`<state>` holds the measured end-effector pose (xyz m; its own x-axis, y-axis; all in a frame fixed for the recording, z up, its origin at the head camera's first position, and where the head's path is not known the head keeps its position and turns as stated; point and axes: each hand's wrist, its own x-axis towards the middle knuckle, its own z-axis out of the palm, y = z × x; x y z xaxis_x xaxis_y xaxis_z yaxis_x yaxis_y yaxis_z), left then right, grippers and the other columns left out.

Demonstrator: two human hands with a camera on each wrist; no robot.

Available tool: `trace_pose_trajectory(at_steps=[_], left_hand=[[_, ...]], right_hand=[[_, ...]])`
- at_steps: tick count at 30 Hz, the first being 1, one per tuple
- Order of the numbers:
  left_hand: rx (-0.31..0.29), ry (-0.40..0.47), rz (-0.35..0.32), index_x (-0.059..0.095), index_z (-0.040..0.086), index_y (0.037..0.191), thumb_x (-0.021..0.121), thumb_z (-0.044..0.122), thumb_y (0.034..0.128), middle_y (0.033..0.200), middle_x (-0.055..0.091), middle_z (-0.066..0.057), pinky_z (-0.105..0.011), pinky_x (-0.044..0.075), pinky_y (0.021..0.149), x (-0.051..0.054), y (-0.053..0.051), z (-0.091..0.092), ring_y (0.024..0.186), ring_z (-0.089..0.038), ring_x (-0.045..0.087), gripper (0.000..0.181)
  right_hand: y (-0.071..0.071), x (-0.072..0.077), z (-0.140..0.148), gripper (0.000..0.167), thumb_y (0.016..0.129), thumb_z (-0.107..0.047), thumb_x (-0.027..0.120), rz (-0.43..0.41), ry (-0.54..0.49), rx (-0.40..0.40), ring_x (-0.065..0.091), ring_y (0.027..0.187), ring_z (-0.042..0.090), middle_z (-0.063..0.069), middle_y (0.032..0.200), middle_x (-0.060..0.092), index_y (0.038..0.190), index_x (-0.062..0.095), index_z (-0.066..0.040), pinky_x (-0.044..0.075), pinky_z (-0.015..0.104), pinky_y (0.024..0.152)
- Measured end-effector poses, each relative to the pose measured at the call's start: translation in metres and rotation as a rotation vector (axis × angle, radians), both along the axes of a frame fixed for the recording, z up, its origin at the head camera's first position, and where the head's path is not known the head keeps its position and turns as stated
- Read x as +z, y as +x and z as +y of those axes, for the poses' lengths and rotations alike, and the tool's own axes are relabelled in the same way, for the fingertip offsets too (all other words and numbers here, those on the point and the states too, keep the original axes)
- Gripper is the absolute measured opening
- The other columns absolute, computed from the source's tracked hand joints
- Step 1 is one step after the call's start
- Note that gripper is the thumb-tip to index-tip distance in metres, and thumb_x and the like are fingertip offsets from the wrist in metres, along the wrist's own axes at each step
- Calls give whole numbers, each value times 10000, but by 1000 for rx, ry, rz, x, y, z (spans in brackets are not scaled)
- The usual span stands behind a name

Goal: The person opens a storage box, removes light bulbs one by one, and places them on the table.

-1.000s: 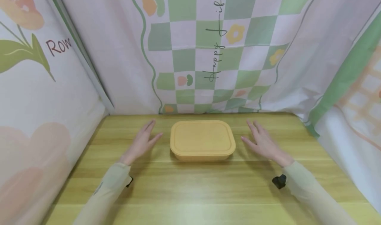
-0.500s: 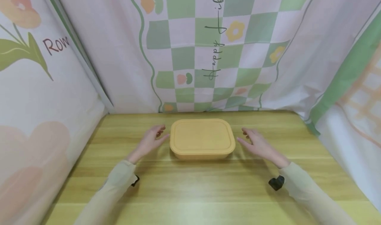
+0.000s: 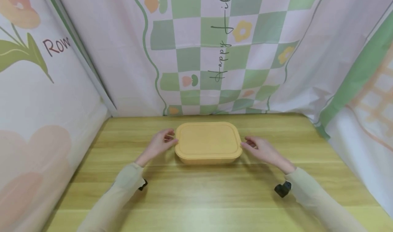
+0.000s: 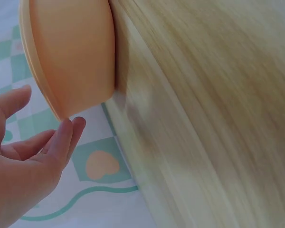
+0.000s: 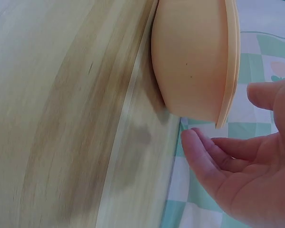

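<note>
A yellow lidded storage box [image 3: 208,141] sits on the wooden table, its lid on. At its left end is my left hand [image 3: 158,143], thumb and fingers spread apart around the lid's edge. In the left wrist view the fingertips [image 4: 66,130] are at the corner of the rim, while the thumb stands off the lid. My right hand [image 3: 264,150] is at the other end with fingers loosely bent. The right wrist view has its fingertips [image 5: 192,137] just short of the box [image 5: 192,57], with a gap between thumb and lid.
The wooden table [image 3: 196,194] runs back to a checked curtain [image 3: 212,61] close behind the box. More printed fabric hangs on the left [image 3: 37,105] and right [image 3: 368,116]. A black wrist device [image 3: 282,189] shows under the right sleeve.
Both hands have moved inward to the two ends of the box, and their straight fingers have bent. The box has stayed in place on the table.
</note>
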<state>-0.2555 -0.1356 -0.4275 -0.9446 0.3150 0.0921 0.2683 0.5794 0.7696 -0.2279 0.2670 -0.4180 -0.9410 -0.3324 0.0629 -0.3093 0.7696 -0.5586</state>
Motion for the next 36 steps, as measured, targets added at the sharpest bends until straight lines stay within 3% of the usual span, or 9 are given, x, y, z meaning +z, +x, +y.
trace_pose_trajectory(at_steps=[14, 25, 36], left_hand=[[-18, 15, -29, 496, -81, 1388, 671, 173, 946, 1266, 635, -257, -423, 608, 900, -1, 0, 3, 1075, -373, 673, 539], [-20, 41, -33, 533, -95, 1349, 680, 136, 932, 1262, 634, -268, -378, 624, 861, -4, -4, 3, 1051, -379, 689, 499], [-3, 47, -83, 514, -70, 1384, 686, 158, 929, 1314, 622, -244, -365, 622, 864, -1, -3, 4, 1066, -351, 689, 537]], right_hand=[[-2, -1, -7, 529, 1010, -280, 566, 0, -39, -7, 690, 923, 245, 173, 1046, 725, 1308, 534, 156, 605, 415, 820], [-4, -2, -12, 441, 989, -221, 599, 18, -29, -13, 696, 879, 239, 175, 996, 735, 1237, 600, 144, 612, 356, 763], [-4, 0, -13, 439, 989, -221, 595, -2, -29, -14, 685, 868, 202, 152, 984, 734, 1242, 602, 139, 589, 274, 735]])
